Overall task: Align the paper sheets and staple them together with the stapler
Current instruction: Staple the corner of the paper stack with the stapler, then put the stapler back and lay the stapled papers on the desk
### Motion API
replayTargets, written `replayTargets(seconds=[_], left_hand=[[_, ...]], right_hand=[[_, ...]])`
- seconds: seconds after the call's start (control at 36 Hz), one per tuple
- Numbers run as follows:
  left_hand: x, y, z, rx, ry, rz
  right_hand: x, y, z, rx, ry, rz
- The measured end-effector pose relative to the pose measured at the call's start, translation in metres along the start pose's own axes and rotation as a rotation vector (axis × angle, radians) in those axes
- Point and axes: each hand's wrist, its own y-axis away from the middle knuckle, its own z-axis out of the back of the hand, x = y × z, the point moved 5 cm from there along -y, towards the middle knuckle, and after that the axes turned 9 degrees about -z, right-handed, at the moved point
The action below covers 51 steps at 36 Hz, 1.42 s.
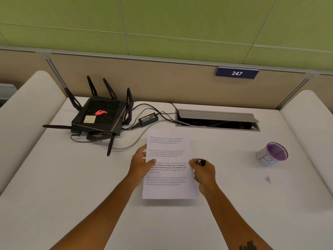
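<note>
At the upper left of the frame a black router [98, 118] sits on the desk [72, 186], a red emblem lit on its lid and a blank sticky note beside it. In the centre, the left hand [141, 164] pinches the paper sheets [168, 165] at their left edge, thumb on top, likely steadying the stack for squaring (the printed paragraphs are too small to read). The right hand [204, 172] curls round a small dark stapler [201, 162] at the sheets' right edge, seemingly ready. Farther right stands a purple-rimmed cup [272, 154]; the partition plate [237, 73] reads "247".
</note>
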Motion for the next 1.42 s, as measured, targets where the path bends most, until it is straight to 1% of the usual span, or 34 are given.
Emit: replayTargets(seconds=[0.11, 0.22, 0.33, 0.5, 0.69, 0.83, 0.92, 1.03, 1.11, 1.22, 1.28, 1.33, 1.42], left_hand=[[0.008, -0.037, -0.004, -0.012, -0.071, -0.011], [0.022, -0.067, -0.007, -0.028, -0.165, -0.009], [0.030, -0.084, -0.009, -0.020, -0.265, -0.063], [0.034, -0.096, -0.011, -0.044, -0.360, -0.163], [0.045, -0.096, -0.013, -0.062, -0.476, -0.180], [0.047, -0.096, -0.013, -0.076, -0.557, -0.176], [0.050, -0.096, -0.014, -0.072, -0.557, -0.178], [0.053, -0.095, -0.016, -0.075, -0.552, -0.190], [0.053, -0.095, -0.016, -0.080, -0.539, -0.191], [0.056, -0.096, -0.015, -0.080, -0.536, -0.192], [0.057, -0.095, -0.013, -0.085, -0.529, -0.187], [0.058, -0.093, -0.012, -0.090, -0.521, -0.190], [0.060, -0.084, -0.011, -0.091, -0.530, -0.219]], right_hand=[[0.008, -0.030, -0.018, -0.021, 0.035, 0.037], [0.014, -0.059, -0.032, -0.058, 0.124, 0.084], [0.015, -0.080, -0.040, -0.084, 0.198, 0.112], [0.015, -0.096, -0.044, -0.153, 0.355, 0.133], [0.017, -0.096, -0.048, -0.213, 0.533, 0.153], [0.019, -0.091, -0.049, -0.228, 0.583, 0.171], [0.020, -0.091, -0.049, -0.237, 0.610, 0.166], [0.020, -0.089, -0.050, -0.223, 0.618, 0.182], [0.019, -0.090, -0.049, -0.196, 0.550, 0.164], [0.024, -0.094, -0.045, -0.075, 0.390, 0.152], [0.029, -0.098, -0.041, -0.016, 0.362, 0.122], [0.039, -0.103, -0.037, 0.028, 0.399, 0.112], [0.059, -0.113, -0.027, 0.059, 0.590, 0.236]])
